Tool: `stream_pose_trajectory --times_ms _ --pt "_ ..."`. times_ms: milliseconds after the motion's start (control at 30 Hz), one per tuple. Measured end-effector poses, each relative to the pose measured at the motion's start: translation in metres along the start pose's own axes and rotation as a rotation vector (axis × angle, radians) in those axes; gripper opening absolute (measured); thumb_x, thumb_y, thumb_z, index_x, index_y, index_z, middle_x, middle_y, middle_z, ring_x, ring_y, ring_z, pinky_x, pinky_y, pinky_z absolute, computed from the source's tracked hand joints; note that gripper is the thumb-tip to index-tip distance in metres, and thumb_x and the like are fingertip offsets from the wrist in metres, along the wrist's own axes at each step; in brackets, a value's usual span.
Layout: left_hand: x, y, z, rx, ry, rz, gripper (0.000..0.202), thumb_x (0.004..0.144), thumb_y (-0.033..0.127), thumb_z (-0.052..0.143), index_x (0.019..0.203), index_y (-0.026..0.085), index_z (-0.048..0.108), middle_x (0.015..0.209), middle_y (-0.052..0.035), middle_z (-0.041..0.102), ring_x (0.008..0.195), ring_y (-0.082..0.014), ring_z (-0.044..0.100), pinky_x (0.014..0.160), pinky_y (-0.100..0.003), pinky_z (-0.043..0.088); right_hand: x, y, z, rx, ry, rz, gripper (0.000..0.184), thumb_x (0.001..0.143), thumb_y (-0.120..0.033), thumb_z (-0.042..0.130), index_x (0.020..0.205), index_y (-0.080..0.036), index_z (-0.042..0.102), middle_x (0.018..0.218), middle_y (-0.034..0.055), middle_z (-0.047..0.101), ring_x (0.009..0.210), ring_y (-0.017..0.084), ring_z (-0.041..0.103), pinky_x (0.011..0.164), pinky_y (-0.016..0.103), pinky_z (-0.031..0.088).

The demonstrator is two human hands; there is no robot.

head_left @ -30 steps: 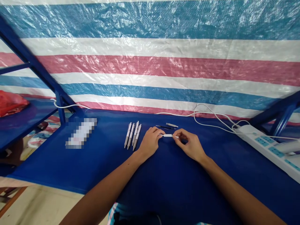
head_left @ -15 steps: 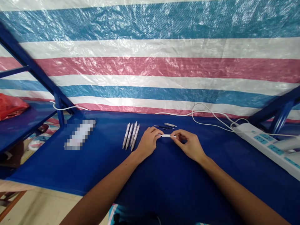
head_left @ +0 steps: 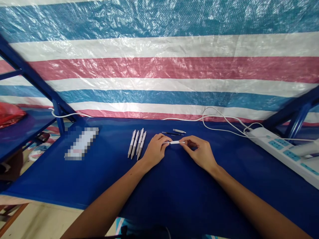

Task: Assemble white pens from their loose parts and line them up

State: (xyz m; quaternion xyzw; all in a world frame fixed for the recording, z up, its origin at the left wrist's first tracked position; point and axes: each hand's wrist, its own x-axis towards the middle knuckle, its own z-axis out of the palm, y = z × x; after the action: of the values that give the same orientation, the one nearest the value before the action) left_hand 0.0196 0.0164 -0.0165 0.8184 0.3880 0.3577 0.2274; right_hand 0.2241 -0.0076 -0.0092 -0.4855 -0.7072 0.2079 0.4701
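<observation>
Between my two hands lies a white pen barrel (head_left: pixel 174 142), held level just above the blue tabletop. My left hand (head_left: pixel 156 148) pinches its left end, where a small dark part shows. The fingertips of my right hand (head_left: pixel 198 149) are closed on its right end. Just behind the hands rest a dark ink refill (head_left: pixel 173 133), a tiny spring-like piece and a grey pen grip section (head_left: pixel 179 131). Several white pens with grey grips (head_left: pixel 136 144) lie side by side to the left of my left hand.
A white power strip (head_left: pixel 284 149) with blue sockets and plugs sits on the right. White cable (head_left: pixel 219 129) loops along the back edge. A blurred-out white item (head_left: pixel 82 143) lies at the left. Blue metal frame bars (head_left: pixel 58 113) and a striped plastic sheet (head_left: pixel 159 68) stand behind.
The view has shifted slightly, moving everything a little to the left in the picture. Both hands keep their hold on the pen barrel; no other change shows.
</observation>
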Motion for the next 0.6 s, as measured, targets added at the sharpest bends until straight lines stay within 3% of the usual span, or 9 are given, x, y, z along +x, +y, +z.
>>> stream_pose_trajectory --times_ms 600 --pt "0.0012 0.0015 -0.0021 0.022 -0.030 0.000 0.024 0.094 0.010 0.048 0.101 0.020 0.069 0.098 -0.0071 0.066 0.097 -0.0239 0.062 0.093 -0.039 0.051 0.0018 -0.0016 -0.0021 -0.017 -0.056 0.027 0.018 0.088 -0.033 0.060 0.086 -0.021 0.074 0.072 0.0040 0.069 0.062 0.017 0.064 0.058 0.028 0.056"
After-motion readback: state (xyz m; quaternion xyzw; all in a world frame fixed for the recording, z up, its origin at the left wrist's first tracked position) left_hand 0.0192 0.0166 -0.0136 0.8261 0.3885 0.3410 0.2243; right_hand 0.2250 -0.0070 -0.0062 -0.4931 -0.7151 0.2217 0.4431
